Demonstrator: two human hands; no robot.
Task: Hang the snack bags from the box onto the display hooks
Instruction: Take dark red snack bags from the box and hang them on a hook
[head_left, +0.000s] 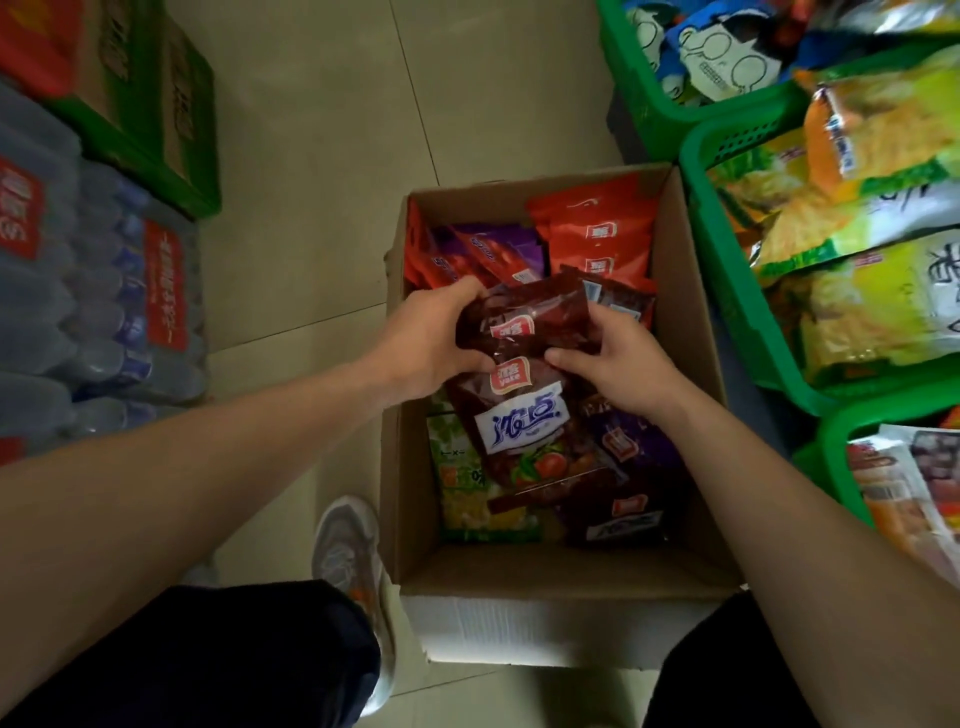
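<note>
Your left hand (431, 345) and right hand (621, 364) both clasp a bunch of dark red snack bags (530, 317) just above the middle of the cardboard box (550, 577), which stands on the floor between bottled water (104, 312) on the left and green baskets (727, 270) on the right. Square the top edges together and lift straight up, so loose bags underneath don't snag. No display hooks are in view, so find them before you carry.
</note>
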